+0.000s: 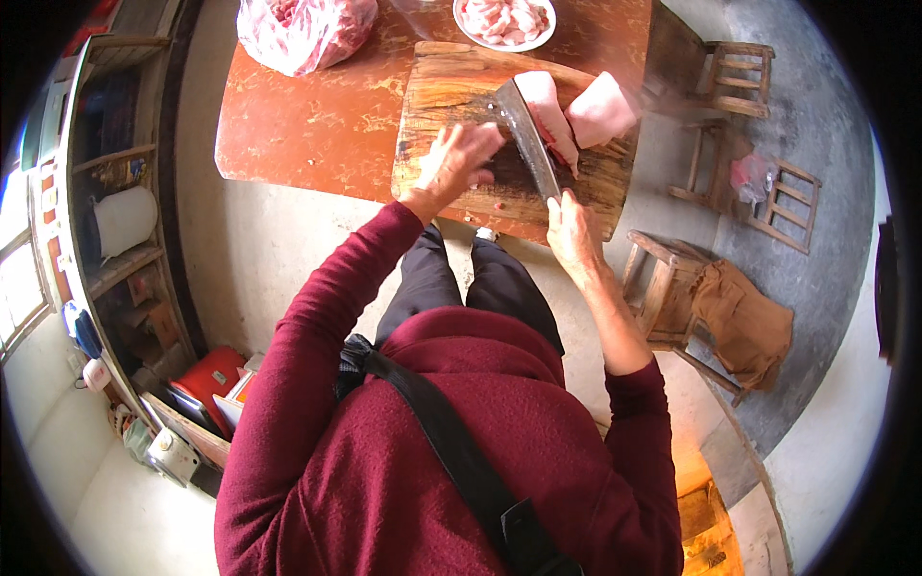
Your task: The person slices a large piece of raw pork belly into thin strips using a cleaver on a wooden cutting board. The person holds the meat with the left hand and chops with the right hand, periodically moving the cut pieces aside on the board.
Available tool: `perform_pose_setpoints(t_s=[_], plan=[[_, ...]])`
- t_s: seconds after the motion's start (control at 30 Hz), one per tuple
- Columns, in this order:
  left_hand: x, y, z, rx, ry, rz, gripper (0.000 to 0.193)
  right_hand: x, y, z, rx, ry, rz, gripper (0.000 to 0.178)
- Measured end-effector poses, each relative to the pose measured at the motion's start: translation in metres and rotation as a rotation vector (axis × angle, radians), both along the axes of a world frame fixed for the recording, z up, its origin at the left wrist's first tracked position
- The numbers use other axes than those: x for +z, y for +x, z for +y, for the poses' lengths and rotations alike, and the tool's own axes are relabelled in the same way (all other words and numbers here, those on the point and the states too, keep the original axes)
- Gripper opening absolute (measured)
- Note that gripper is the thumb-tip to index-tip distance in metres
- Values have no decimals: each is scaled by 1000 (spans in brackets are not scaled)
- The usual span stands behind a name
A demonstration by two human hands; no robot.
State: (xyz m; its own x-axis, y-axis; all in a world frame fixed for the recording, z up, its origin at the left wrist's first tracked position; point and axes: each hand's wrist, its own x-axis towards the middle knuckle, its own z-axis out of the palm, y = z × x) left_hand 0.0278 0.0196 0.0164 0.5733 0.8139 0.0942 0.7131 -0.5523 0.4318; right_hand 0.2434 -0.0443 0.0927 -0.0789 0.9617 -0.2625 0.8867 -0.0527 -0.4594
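Observation:
My right hand [574,230] is wrapped round the handle of a cleaver [530,144], whose dark, smeared blade points away from me over a worn wooden cutting board [437,77]. Right against the blade's right side lies a slab of raw meat [544,101] with pale skin and a red cut face. A second pale-skinned piece of meat [603,110] rests just right of it, near the board's edge. My left hand [453,165] hovers over the board's left part, fingers apart, slightly blurred and holding nothing; it is left of the blade.
The board sits on a reddish-brown table [298,125]. Beyond it stand a white bowl of sliced meat [505,43] and a clear plastic bag of meat [307,38]. Wooden stools, one a stool [663,259] beside a brown cloth [744,322], are at right. Shelves [120,259] line the left.

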Motion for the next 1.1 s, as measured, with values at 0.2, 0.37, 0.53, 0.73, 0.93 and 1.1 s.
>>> perform_pose_setpoints(t_s=[0.2,0.37,0.53,0.73,0.93,1.1], plan=[[17,5,-1,190,-25,-217,42,5,-2,-14,22,31,30,17],[2,5,4,82,7,-237,22,20,-10,-20,53,-34,-27,15],[7,8,4,81,-33,-266,21,11,-6,-33,92,-70,-79,14],[3,8,11,31,-11,-344,19,19,-16,-16,117,-114,-71,18],[-3,10,11,64,-88,-365,16,-14,-49,36,96,111,9,18],[-2,7,12,69,-34,-325,16,-45,-57,53,190,286,42,13]])
